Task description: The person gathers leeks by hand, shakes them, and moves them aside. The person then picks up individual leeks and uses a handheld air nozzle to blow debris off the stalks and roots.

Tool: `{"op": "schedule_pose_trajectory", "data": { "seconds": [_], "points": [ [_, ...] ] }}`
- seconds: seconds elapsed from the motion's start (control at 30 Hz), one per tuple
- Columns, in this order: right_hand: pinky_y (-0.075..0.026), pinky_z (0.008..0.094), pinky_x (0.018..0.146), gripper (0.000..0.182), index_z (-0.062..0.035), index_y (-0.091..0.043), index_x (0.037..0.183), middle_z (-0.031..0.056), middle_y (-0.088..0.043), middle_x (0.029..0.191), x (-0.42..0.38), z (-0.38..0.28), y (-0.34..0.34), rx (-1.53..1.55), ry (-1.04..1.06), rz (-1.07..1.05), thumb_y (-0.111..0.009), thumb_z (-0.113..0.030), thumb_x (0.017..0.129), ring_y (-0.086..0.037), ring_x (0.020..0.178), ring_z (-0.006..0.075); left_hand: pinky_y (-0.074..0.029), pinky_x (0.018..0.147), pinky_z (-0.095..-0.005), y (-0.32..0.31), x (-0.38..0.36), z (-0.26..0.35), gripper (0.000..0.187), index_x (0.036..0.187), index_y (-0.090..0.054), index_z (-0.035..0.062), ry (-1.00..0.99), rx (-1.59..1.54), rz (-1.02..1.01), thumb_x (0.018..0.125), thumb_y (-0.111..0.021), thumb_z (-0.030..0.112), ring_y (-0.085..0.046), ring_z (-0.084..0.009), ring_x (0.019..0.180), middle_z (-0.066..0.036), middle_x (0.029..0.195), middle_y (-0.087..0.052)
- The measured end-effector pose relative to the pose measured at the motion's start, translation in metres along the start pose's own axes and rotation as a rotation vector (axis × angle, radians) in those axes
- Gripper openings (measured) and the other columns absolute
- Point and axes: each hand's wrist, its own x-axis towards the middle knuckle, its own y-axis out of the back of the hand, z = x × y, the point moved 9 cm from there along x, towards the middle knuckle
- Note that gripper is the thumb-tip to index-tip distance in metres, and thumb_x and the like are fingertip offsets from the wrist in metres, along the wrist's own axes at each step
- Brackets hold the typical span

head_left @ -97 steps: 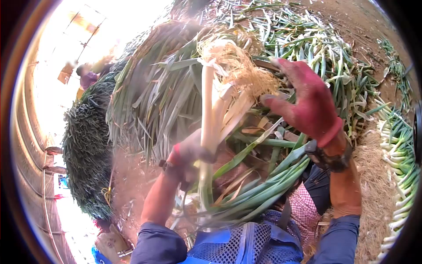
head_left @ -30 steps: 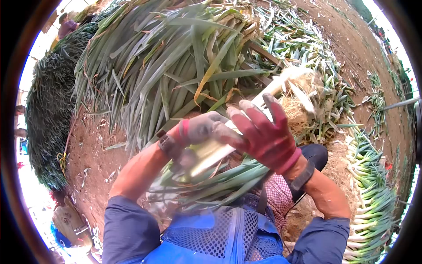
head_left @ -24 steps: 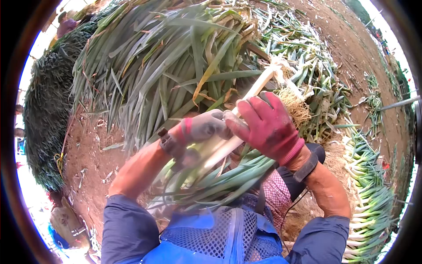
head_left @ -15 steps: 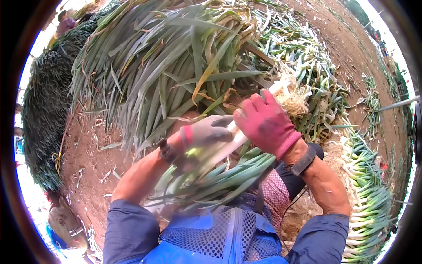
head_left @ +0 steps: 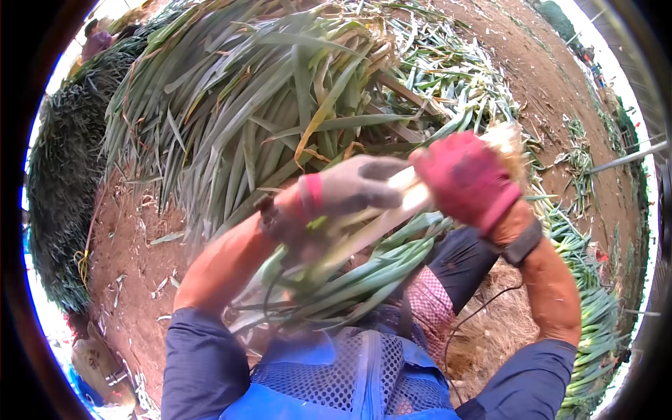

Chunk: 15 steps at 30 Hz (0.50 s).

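My right hand (head_left: 465,178), in a red glove, is wrapped round the white stems of some green onions (head_left: 374,231) near their root end. Pale roots (head_left: 505,143) stick out past its knuckles. Further down the same stems is my left hand (head_left: 350,187), in a greyish glove with a pink cuff, its fingers curled about them and slightly blurred. The held stems slant down to the left. Under them, more green onion leaves (head_left: 374,269) lie across my lap. How many stems I hold is hard to make out.
A large heap of green onions (head_left: 231,105) rises in front of me. Stripped leaves (head_left: 455,70) lie scattered beyond it. A row of green onions (head_left: 591,336) runs along the right, and a dark green stack (head_left: 63,189) stands at left. A person (head_left: 96,40) is far back left.
Both hands have shifted right with the green onions, the right hand further and nearer the root end. The roots have swung right. My view has turned slightly.
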Motion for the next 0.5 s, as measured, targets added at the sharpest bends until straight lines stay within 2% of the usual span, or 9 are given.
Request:
{"op": "schedule_pose_trajectory", "data": {
  "seconds": [0.07, 0.1, 0.13, 0.2, 0.23, 0.3, 0.33, 0.4, 0.5],
  "points": [
    [-0.056, 0.0348, 0.058, 0.012, -0.0099, -0.07, 0.096, 0.0044, -0.067, 0.072, -0.017, 0.053, 0.034, -0.029, -0.036, 0.113, -0.067, -0.021, 0.097, -0.067, 0.063, 0.0184, -0.044, 0.113, -0.0365, 0.007, 0.007, 0.026, 0.087, 0.158, -0.043, -0.0001, -0.035, 0.138, 0.007, 0.089, -0.083, 0.033, -0.058, -0.0209, 0.128, -0.014, 0.15, -0.059],
    [-0.057, 0.0354, 0.059, 0.01, -0.0107, -0.072, 0.097, 0.0044, -0.067, 0.071, -0.031, 0.088, 0.049, -0.088, -0.076, 0.163, -0.068, -0.019, 0.096, -0.068, 0.063, 0.0182, -0.046, 0.113, -0.0407, 0.018, 0.0, 0.036, 0.091, 0.161, -0.039, 0.0034, 0.061, 0.213, 0.076, 0.088, -0.085, 0.031, -0.058, -0.0238, 0.13, -0.015, 0.15, -0.058],
    [-0.057, 0.036, 0.06, 0.006, -0.01, -0.072, 0.096, 0.0063, -0.068, 0.074, -0.047, 0.117, 0.07, -0.299, -0.055, 0.233, -0.069, -0.015, 0.094, -0.07, 0.066, 0.0211, -0.048, 0.114, -0.0437, 0.033, -0.002, 0.053, 0.094, 0.162, -0.037, 0.0069, -0.017, 0.46, 0.146, 0.086, -0.087, 0.029, -0.057, -0.0254, 0.133, -0.017, 0.149, -0.058],
    [-0.058, 0.0426, 0.066, 0.013, -0.0098, -0.067, 0.104, 0.0107, -0.071, 0.083, -0.078, 0.187, 0.084, -0.243, -0.361, -0.073, -0.068, -0.006, 0.091, -0.073, 0.076, 0.0266, -0.047, 0.115, -0.045, 0.082, -0.016, 0.067, 0.086, 0.159, -0.045, 0.0078, -0.077, 0.493, 0.305, 0.087, -0.086, 0.033, -0.055, -0.0312, 0.138, -0.021, 0.153, -0.054],
    [-0.059, 0.0478, 0.08, 0.033, -0.0134, -0.067, 0.116, 0.0144, -0.072, 0.095, -0.106, 0.227, 0.077, -0.273, -0.588, -0.268, -0.07, -0.004, 0.085, -0.072, 0.09, 0.0371, -0.049, 0.112, -0.0386, 0.109, -0.028, 0.069, 0.082, 0.152, -0.053, 0.0074, -0.089, 0.593, 0.453, 0.087, -0.084, 0.044, -0.062, -0.0274, 0.131, -0.02, 0.148, -0.06],
    [-0.058, 0.0494, 0.083, 0.04, -0.0128, -0.065, 0.122, 0.0153, -0.072, 0.098, -0.132, 0.249, 0.104, -0.403, -0.679, -0.334, -0.068, -0.001, 0.084, -0.072, 0.095, 0.0381, -0.051, 0.108, -0.0353, 0.131, -0.056, 0.077, 0.066, 0.148, -0.058, 0.0057, 0.057, 1.074, 0.626, 0.091, -0.079, 0.033, -0.068, -0.0265, 0.121, -0.018, 0.134, -0.07],
    [-0.058, 0.0498, 0.083, 0.042, -0.013, -0.064, 0.123, 0.0156, -0.072, 0.098, -0.139, 0.256, 0.119, -0.465, -0.722, -0.335, -0.068, 0.0, 0.084, -0.071, 0.096, 0.0384, -0.052, 0.107, -0.0349, 0.162, -0.058, 0.051, 0.062, 0.145, -0.059, 0.0013, 0.213, 1.041, 0.609, 0.092, -0.077, 0.027, -0.069, -0.0259, 0.119, -0.018, 0.13, -0.072],
    [-0.057, 0.0515, 0.083, 0.036, -0.0117, -0.063, 0.119, 0.0166, -0.072, 0.099, -0.156, 0.265, 0.124, -0.48, -0.793, -0.446, -0.066, 0.0, 0.085, -0.071, 0.098, 0.0392, -0.052, 0.106, -0.0356, 0.192, -0.065, 0.011, 0.059, 0.141, -0.062, 0.0001, -0.018, 0.687, 0.713, 0.091, -0.078, 0.028, -0.07, -0.0251, 0.117, -0.017, 0.129, -0.073],
    [-0.056, 0.0532, 0.083, 0.029, -0.0097, -0.062, 0.112, 0.0181, -0.072, 0.097, -0.156, 0.273, 0.147, -0.603, -0.781, -0.508, -0.063, 0.001, 0.086, -0.071, 0.098, 0.0411, -0.054, 0.103, -0.0357, 0.15, -0.04, 0.021, 0.055, 0.137, -0.066, 0.0011, -0.189, 0.759, 0.701, 0.091, -0.079, 0.029, -0.071, -0.0252, 0.117, -0.018, 0.127, -0.073]
  ]
}}
